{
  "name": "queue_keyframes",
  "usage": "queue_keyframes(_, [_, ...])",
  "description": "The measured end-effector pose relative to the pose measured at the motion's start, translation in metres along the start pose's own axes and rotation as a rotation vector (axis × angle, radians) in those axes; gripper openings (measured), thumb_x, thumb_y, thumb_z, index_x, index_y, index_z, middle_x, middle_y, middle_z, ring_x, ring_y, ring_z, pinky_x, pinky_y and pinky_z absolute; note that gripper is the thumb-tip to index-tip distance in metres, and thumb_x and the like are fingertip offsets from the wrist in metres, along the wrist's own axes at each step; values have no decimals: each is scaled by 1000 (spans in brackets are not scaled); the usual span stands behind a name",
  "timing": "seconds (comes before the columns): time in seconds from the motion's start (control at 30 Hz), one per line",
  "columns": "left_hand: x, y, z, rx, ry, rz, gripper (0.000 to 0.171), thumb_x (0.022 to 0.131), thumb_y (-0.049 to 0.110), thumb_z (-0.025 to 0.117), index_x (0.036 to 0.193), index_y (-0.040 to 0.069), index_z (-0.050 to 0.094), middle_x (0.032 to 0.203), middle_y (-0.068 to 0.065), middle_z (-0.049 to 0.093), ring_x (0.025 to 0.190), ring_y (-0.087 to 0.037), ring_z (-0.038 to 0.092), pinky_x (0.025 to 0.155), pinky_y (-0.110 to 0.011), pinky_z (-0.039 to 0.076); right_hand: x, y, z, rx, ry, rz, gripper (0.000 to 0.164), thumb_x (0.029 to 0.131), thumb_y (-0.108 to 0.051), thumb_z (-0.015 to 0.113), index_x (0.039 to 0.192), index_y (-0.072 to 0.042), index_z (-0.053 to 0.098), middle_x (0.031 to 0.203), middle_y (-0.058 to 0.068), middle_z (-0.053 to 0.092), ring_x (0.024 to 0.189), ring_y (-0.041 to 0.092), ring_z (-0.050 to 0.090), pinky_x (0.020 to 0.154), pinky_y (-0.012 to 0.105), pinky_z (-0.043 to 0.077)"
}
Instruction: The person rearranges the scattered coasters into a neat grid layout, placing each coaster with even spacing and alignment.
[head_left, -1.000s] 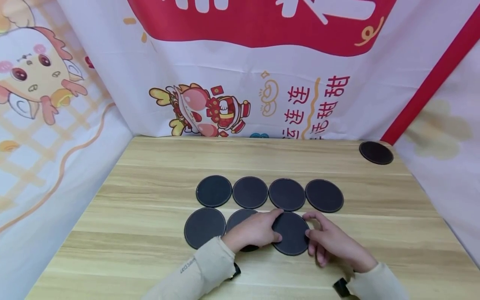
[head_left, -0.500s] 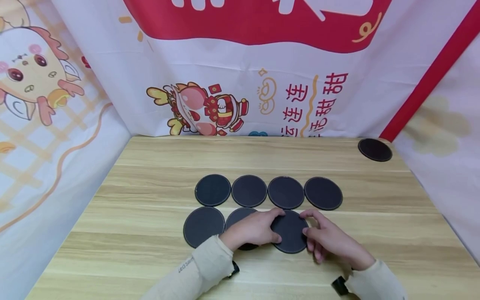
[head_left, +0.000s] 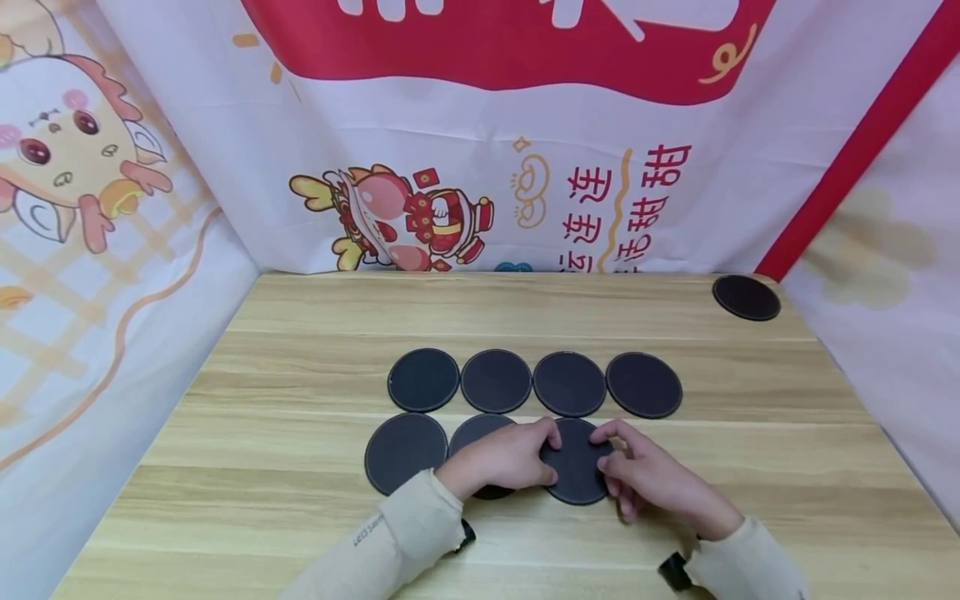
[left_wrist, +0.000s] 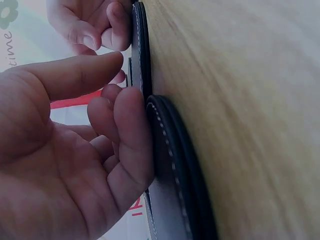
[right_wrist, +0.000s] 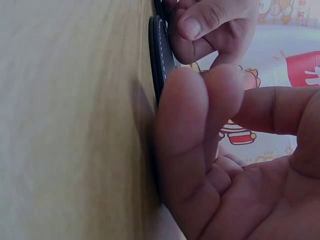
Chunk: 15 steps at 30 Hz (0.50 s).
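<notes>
Both hands are at a round black coaster (head_left: 576,483) with light edge stitching, the rightmost of the front row. My left hand (head_left: 506,457) lies over part of the middle coaster (head_left: 480,429), its thumb and index fingertips touching the left side of the rightmost one. From the other side, my right hand (head_left: 648,479) rests its thumb and index fingertips on the coaster's right side. In the left wrist view, loosely bent fingers (left_wrist: 132,140) lie against a stitched edge. The right wrist view has the right hand's fingers (right_wrist: 182,130) beside the tabletop, hiding much of the coaster.
A back row of several matching coasters (head_left: 496,381) lies just beyond. Another coaster (head_left: 405,454) sits at the front row's left end. One lone coaster (head_left: 746,297) is at the table's far right corner. Printed cloth (head_left: 450,117) hangs behind the wooden table (head_left: 300,333).
My right thumb and index finger have slid slightly inward, to the left, over the rightmost front coaster. The left hand stays at its left side. The whole view shifts a little.
</notes>
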<state>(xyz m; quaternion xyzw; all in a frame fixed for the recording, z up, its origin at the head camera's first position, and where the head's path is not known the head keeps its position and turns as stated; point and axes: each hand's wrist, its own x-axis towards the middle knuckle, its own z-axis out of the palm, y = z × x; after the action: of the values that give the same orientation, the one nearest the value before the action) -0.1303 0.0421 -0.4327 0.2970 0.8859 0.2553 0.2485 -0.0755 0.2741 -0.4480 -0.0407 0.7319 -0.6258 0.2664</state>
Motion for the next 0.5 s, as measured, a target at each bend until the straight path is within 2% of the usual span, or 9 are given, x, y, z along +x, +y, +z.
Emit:
queue_keyframes(0.17, [2,0,1,0,5,-7,33,84,25,81,109,18,59,108,2,66,95,-9,58,85,-27,47,-1,-2,-2,-28,7,-13,30,101,-5,49,129,4,41,72,10,55,49,19,54,46,31,51])
queue_keyframes(0.27, [3,-1,0,-13,2,-10,34,85,27,81,110,18,59,108,3,66,94,-8,58,84,-26,46,0,-8,-11,-103,49,-52,27,101,-3,49,126,4,46,74,12,57,52,21,56,48,34,52])
queue_keyframes(0.4, [4,-5,-3,-174,-57,-21,30,90,24,77,113,15,59,92,0,65,71,-13,62,68,-28,52,2,-18,-40,-202,161,-113,27,98,1,50,124,8,49,80,17,60,58,24,59,52,36,54])
queue_keyframes(0.5, [4,-9,-8,-338,-114,-10,25,95,21,71,115,12,58,76,-3,60,52,-18,58,53,-30,52,10,-23,-80,-287,301,-121,28,97,1,50,123,11,50,81,16,61,57,25,60,52,35,54])
